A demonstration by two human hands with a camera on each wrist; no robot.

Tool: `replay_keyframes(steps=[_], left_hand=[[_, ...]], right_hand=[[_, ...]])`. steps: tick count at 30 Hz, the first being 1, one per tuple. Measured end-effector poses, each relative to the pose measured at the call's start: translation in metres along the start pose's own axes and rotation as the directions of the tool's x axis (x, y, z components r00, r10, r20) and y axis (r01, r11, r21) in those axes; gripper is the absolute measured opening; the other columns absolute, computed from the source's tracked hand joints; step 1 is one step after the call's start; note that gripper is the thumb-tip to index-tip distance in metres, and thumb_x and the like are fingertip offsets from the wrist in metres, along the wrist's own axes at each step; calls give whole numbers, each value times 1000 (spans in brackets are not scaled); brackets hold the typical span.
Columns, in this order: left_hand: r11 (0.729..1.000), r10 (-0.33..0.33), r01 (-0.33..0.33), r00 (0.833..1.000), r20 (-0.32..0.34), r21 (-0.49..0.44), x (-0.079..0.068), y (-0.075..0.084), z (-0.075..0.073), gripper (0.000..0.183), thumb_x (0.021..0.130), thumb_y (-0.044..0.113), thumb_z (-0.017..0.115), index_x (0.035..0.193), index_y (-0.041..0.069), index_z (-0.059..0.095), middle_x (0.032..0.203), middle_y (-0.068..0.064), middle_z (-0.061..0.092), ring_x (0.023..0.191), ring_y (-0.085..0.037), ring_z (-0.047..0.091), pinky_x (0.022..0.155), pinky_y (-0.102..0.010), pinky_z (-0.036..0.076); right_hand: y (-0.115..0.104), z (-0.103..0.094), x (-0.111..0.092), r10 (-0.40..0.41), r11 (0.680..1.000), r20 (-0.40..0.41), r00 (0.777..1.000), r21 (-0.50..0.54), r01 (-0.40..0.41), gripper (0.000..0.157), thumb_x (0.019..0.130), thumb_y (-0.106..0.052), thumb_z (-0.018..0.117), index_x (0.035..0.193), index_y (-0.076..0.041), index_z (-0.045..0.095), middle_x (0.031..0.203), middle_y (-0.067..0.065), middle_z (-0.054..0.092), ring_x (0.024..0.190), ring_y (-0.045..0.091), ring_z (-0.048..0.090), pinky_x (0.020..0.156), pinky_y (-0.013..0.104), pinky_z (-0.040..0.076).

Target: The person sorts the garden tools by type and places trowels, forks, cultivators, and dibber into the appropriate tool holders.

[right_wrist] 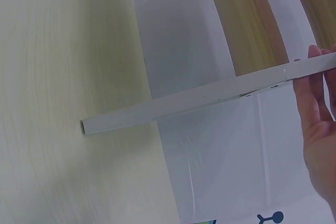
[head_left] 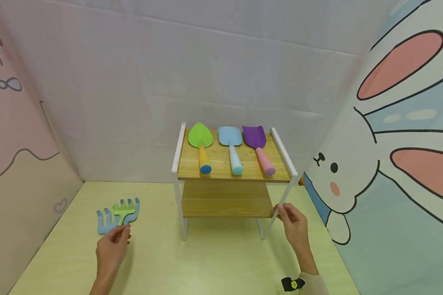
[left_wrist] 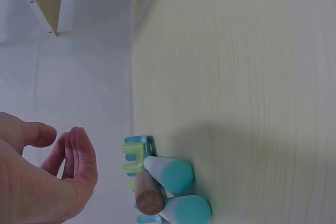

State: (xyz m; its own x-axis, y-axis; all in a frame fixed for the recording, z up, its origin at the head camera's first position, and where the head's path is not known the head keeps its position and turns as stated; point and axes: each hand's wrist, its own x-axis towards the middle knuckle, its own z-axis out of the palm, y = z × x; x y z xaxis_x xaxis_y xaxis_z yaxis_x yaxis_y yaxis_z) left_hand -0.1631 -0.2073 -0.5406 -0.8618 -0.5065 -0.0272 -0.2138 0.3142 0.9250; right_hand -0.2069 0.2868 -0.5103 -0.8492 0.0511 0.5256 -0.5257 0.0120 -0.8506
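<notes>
My right hand (head_left: 295,227) pinches the white front right leg (head_left: 284,193) of a two-tier wooden shelf (head_left: 218,164); the right wrist view shows its fingers around the leg (right_wrist: 210,93) near the lower board. At the left, my left hand (head_left: 112,246) hovers close to several toy hand rakes, thumb and fingertips apart with nothing between them in the left wrist view. A green rake (head_left: 124,210) lies across two blue rakes (head_left: 104,226). The left wrist view shows a brown handle (left_wrist: 148,192) between two white handles with teal ends (left_wrist: 178,176).
On the top board lie a green trowel (head_left: 200,136) with a yellow handle, a light blue trowel (head_left: 230,136) and a purple trowel (head_left: 254,136) with a pink handle. The lower board (head_left: 225,198) is bare. Printed cloth walls (head_left: 206,61) surround the pale table (head_left: 206,266).
</notes>
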Motion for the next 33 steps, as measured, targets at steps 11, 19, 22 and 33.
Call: replay_keyframes(steps=[11,19,22,33], left_hand=[[992,-4,19,993,-118,126,14,-13,-10,32,100,27,65,117,1,75,99,-10,76,67,20,48,65,-11,40],[994,-5,21,991,-136,112,20,-17,-17,37,97,33,69,117,2,74,82,18,69,67,20,48,68,-14,40],[993,-2,19,990,-138,120,23,-19,-18,37,96,31,69,117,1,74,85,9,73,66,20,48,64,-12,40],[979,-29,44,997,-78,200,33,-28,-20,40,96,28,71,121,-3,70,106,-20,74,65,19,43,64,-13,40]], right_hand=[[0,1,0,-3,1000,-4,1000,4,3,13,102,13,51,103,23,59,98,5,72,90,13,74,85,31,60],[-1,1,0,3,1000,-16,1000,4,-3,13,102,14,51,103,23,59,97,6,72,89,14,74,85,32,60],[-1,1,-1,-1,1000,-19,1000,5,1,13,102,14,51,103,23,60,97,5,72,89,14,74,85,31,60],[-1,1,0,0,1000,-13,1000,17,1,13,102,14,50,103,23,59,97,5,72,89,14,74,85,32,60]])
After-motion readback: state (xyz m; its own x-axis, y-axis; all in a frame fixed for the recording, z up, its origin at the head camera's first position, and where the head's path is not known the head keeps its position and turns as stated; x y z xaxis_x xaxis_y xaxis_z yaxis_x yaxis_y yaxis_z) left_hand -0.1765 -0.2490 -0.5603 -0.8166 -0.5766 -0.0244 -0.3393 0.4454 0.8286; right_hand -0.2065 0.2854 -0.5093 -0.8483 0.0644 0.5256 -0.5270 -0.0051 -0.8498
